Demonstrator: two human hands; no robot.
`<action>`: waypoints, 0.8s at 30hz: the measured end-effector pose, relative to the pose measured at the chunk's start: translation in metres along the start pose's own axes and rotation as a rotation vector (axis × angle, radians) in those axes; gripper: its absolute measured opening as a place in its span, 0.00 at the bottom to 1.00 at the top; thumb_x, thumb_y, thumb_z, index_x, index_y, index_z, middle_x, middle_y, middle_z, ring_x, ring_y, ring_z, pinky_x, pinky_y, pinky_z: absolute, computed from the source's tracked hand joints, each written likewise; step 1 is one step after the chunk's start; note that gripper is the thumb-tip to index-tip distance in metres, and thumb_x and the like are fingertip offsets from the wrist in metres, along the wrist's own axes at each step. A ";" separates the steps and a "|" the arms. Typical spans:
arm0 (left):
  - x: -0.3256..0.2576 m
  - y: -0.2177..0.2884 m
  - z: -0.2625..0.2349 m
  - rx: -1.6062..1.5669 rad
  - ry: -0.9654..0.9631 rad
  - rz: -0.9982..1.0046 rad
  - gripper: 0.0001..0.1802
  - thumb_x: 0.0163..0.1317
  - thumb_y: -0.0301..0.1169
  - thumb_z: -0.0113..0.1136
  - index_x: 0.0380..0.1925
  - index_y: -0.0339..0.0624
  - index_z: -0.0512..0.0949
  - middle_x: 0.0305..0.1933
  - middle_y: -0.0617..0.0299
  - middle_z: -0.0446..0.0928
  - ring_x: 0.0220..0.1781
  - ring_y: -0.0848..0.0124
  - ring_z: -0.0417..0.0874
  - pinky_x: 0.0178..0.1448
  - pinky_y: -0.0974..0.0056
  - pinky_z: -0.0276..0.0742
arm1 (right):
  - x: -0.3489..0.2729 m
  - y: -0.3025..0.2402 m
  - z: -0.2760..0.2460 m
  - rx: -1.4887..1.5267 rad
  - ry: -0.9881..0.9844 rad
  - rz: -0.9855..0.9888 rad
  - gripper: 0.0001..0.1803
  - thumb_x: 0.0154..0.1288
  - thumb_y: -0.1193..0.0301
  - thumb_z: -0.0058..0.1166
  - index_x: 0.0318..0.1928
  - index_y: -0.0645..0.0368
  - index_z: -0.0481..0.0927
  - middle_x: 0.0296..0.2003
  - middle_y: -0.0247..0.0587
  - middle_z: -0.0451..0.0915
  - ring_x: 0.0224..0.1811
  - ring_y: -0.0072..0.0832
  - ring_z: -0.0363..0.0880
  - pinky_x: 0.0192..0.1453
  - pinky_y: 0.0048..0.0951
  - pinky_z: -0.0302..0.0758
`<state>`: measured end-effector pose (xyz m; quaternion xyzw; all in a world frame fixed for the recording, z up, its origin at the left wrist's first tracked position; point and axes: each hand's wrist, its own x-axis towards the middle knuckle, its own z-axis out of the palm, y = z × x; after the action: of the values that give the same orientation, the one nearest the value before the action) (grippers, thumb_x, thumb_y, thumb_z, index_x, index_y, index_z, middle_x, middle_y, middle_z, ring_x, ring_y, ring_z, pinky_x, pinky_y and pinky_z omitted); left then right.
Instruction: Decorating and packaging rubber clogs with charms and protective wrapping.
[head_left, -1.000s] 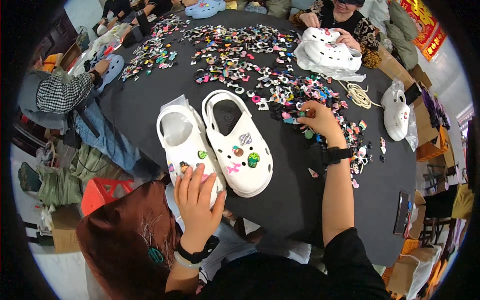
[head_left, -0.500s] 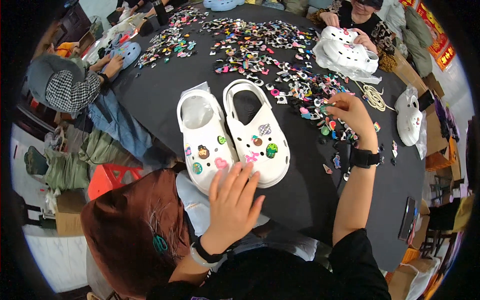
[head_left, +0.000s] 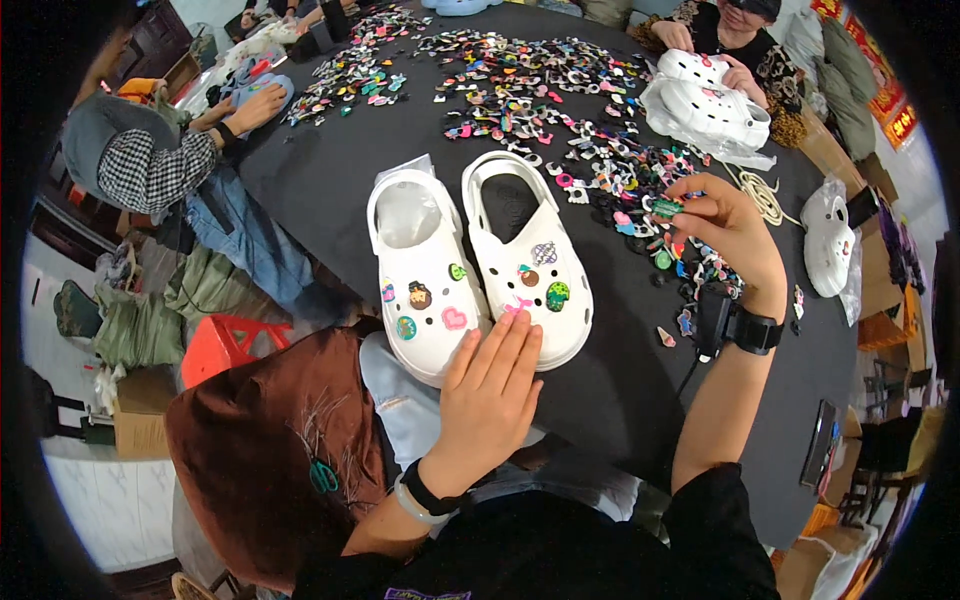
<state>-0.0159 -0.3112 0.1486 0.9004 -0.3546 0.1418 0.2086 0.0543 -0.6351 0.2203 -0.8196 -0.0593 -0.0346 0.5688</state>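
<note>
Two white clogs (head_left: 480, 265) are lying side by side on the black tabletop (head_left: 320, 170); the left one is carrying four charms and the right one four too. One green charm (head_left: 666, 208) is sitting between the fingers (head_left: 690, 200). Two more white clogs (head_left: 710, 100) are lying at the far edge, and one single white clog (head_left: 828, 240) at the right. The loose charms (head_left: 540, 90) are too many to count.

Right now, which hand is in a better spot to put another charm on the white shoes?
The right hand. It already pinches a small green charm above the charm pile. The left hand lies flat across the toes of the white clogs, steadying them.
</note>
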 end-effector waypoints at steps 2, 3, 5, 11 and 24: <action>0.000 0.001 0.000 -0.002 -0.004 0.009 0.33 0.55 0.33 0.63 0.62 0.35 0.69 0.68 0.50 0.67 0.71 0.58 0.65 0.73 0.50 0.53 | 0.001 -0.003 0.000 -0.007 -0.039 0.023 0.15 0.63 0.80 0.57 0.51 0.63 0.76 0.34 0.35 0.85 0.30 0.17 0.80 0.31 0.18 0.72; 0.000 0.002 0.000 0.016 -0.020 -0.005 0.34 0.55 0.34 0.63 0.62 0.35 0.69 0.69 0.50 0.66 0.72 0.58 0.64 0.73 0.50 0.52 | 0.000 -0.002 0.001 -0.017 -0.025 0.016 0.14 0.63 0.80 0.58 0.50 0.63 0.77 0.33 0.36 0.85 0.29 0.16 0.80 0.30 0.17 0.72; -0.003 0.001 0.003 0.054 -0.038 -0.015 0.36 0.54 0.35 0.64 0.63 0.36 0.67 0.70 0.51 0.65 0.72 0.59 0.63 0.74 0.50 0.50 | 0.001 0.003 0.001 -0.008 -0.016 0.028 0.14 0.63 0.79 0.58 0.50 0.63 0.77 0.33 0.37 0.85 0.29 0.16 0.80 0.30 0.17 0.72; -0.003 0.002 0.006 0.070 -0.030 0.007 0.37 0.54 0.36 0.64 0.65 0.37 0.65 0.70 0.51 0.64 0.73 0.58 0.62 0.74 0.50 0.48 | -0.008 0.008 -0.015 -0.065 -0.010 0.073 0.12 0.62 0.79 0.59 0.47 0.64 0.79 0.31 0.36 0.84 0.32 0.19 0.80 0.34 0.20 0.74; -0.006 0.002 0.011 0.152 -0.034 0.024 0.39 0.55 0.37 0.64 0.66 0.35 0.63 0.71 0.49 0.61 0.74 0.57 0.59 0.75 0.50 0.44 | -0.002 0.023 -0.013 -0.367 0.240 0.060 0.17 0.57 0.75 0.65 0.48 0.59 0.81 0.30 0.38 0.83 0.31 0.22 0.80 0.38 0.25 0.77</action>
<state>-0.0203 -0.3143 0.1366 0.9116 -0.3571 0.1555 0.1317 0.0559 -0.6554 0.2033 -0.9008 0.0408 -0.1252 0.4138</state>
